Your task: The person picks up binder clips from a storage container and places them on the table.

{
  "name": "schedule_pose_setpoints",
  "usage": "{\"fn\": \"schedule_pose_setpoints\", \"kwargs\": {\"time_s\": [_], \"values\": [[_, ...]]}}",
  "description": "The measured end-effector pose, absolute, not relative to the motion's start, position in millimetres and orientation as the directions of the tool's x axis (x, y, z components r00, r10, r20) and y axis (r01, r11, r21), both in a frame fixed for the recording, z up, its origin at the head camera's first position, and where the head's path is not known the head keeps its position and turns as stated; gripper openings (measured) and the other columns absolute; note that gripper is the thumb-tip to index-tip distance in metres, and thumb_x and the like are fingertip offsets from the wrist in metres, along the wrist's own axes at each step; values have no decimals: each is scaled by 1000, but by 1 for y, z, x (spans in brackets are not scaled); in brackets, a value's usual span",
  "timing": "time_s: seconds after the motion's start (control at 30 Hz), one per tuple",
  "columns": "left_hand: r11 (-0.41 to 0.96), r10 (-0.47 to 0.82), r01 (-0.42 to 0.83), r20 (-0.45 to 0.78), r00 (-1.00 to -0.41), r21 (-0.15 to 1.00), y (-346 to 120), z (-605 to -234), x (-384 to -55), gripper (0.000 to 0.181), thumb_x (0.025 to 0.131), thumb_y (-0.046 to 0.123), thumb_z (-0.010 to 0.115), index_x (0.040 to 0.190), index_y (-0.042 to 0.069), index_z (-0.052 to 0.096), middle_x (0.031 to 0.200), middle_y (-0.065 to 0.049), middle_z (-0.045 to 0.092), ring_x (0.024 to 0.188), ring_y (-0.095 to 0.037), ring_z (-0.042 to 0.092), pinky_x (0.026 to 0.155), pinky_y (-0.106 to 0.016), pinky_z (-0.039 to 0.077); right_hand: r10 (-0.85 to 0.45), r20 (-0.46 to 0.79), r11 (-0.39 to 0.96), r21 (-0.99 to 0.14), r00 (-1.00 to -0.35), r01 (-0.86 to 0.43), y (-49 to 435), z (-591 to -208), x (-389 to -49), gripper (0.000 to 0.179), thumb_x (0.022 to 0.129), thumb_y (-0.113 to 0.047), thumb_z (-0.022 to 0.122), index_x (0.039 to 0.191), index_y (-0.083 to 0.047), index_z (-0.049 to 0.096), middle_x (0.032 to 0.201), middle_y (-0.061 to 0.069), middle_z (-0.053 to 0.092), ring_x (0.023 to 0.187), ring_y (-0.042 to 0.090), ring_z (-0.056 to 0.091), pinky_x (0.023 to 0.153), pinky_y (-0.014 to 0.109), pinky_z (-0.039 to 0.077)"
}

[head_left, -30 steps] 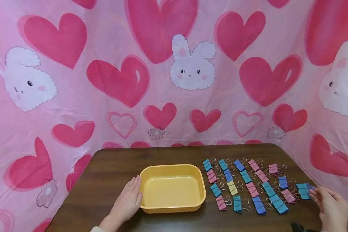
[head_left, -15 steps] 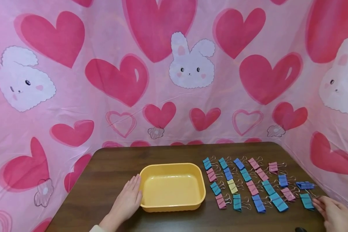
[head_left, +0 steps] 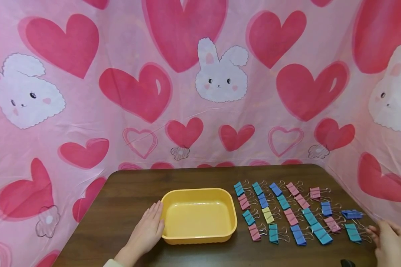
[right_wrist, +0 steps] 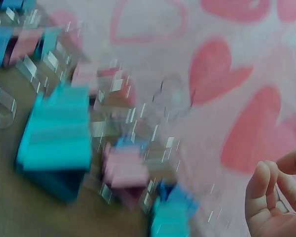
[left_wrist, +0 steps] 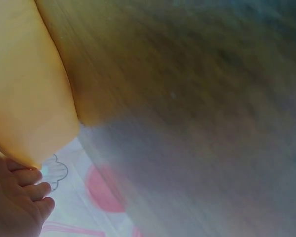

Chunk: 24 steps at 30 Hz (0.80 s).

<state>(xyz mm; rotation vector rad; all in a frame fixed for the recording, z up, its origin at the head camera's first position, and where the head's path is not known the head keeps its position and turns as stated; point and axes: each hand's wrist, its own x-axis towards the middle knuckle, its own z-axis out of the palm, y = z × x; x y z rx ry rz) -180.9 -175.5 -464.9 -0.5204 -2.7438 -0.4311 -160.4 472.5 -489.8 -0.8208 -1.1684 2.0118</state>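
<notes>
In the head view my left hand point(head_left: 147, 230) lies with straight fingers along the left wall of a yellow plastic tray point(head_left: 198, 239). The same tray point(left_wrist: 29, 79) and fingers of the hand point(left_wrist: 19, 197) show in the left wrist view. At the table's right side my right hand point(head_left: 392, 239) is just right of a teal binder clip point(head_left: 353, 233). In the right wrist view that hand point(right_wrist: 281, 197) has loosely bent fingers, apart from the blurred teal clip point(right_wrist: 170, 217), and nothing shows between them. A blue binder clip point(head_left: 352, 214) lies just beyond the teal one.
Several pink, teal, blue and yellow binder clips, such as a yellow one point(head_left: 267, 216) and a large teal one point(head_left: 321, 233), lie in slanting columns right of the tray. A dark object point(head_left: 347, 263) shows at the bottom edge. A pink heart-print cloth point(head_left: 194, 111) surrounds the brown table point(head_left: 133, 185).
My right hand drew the teal binder clip toward the near side, away from the blue one, then let go and moved right. The left hand has stayed at the tray.
</notes>
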Motion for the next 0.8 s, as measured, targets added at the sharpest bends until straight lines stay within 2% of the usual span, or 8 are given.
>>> {"fn": "schedule_pose_setpoints", "kwargs": {"time_s": [0.13, 0.3, 0.4, 0.5, 0.57, 0.63, 0.73, 0.8], "values": [[885, 296, 397, 364, -883, 243, -177, -468, -182, 49, 92, 15, 49, 131, -13, 41, 136, -26, 40, 126, -38, 36, 103, -50, 28, 738, -74, -389, -859, -670, -333, 446, -454, -166, 9, 83, -2, 64, 83, -11, 66, 66, -1, 62, 47, 12, 59, 42, 22, 50], [880, 274, 383, 359, -892, 281, -180, -460, -184, 53, 95, 23, 48, 132, -13, 39, 136, -27, 38, 127, -39, 33, 104, -49, 25, 579, 89, -243, -930, -810, -275, 393, -397, -178, 7, 86, -9, 63, 85, -16, 63, 64, -2, 61, 49, 10, 60, 45, 21, 50], [881, 260, 371, 355, -898, 293, -186, -437, -194, 55, 96, 27, 46, 133, -13, 38, 138, -27, 36, 129, -39, 30, 105, -50, 23, 442, 210, 34, -976, -872, -217, 377, -380, -195, 5, 91, -18, 58, 95, -16, 57, 72, -8, 59, 55, 5, 61, 51, 18, 50], [893, 251, 356, 352, -902, 274, -194, -409, -209, 57, 97, 29, 44, 135, -13, 35, 139, -28, 33, 130, -42, 25, 106, -52, 19, 311, 326, 406, -895, -893, -186, 357, -362, -214, 25, 94, -23, 51, 109, -2, 54, 88, 7, 62, 63, 1, 59, 56, 14, 49], [901, 245, 346, 352, -903, 260, -198, -391, -220, 58, 97, 30, 42, 136, -12, 33, 140, -28, 31, 130, -44, 22, 106, -53, 16, 223, 388, 610, -771, -894, -182, 342, -350, -226, 38, 95, -25, 48, 116, 7, 49, 100, 20, 59, 76, 11, 61, 65, 22, 51], [911, 236, 331, 348, -907, 247, -199, -375, -231, 58, 97, 30, 41, 137, -11, 30, 141, -29, 29, 131, -45, 19, 106, -54, 13, 138, 416, 712, -673, -899, -203, 328, -340, -237, 46, 96, -27, 47, 120, 12, 45, 111, 33, 51, 89, 27, 60, 75, 37, 50], [922, 203, 291, 322, -925, 255, -196, -353, -248, 61, 98, 32, 40, 139, -10, 26, 143, -30, 22, 132, -46, 14, 106, -55, 8, 45, 416, 789, -573, -908, -223, 306, -327, -254, 52, 95, -32, 48, 124, 11, 43, 119, 35, 46, 107, 49, 44, 86, 60, 37], [930, 169, 249, 287, -943, 270, -190, -341, -259, 64, 97, 35, 38, 142, -8, 22, 146, -29, 16, 133, -46, 8, 106, -57, 4, 21, 399, 824, -526, -917, -210, 291, -320, -265, 59, 94, -38, 49, 128, 9, 40, 125, 34, 41, 114, 51, 37, 90, 67, 27]]}}
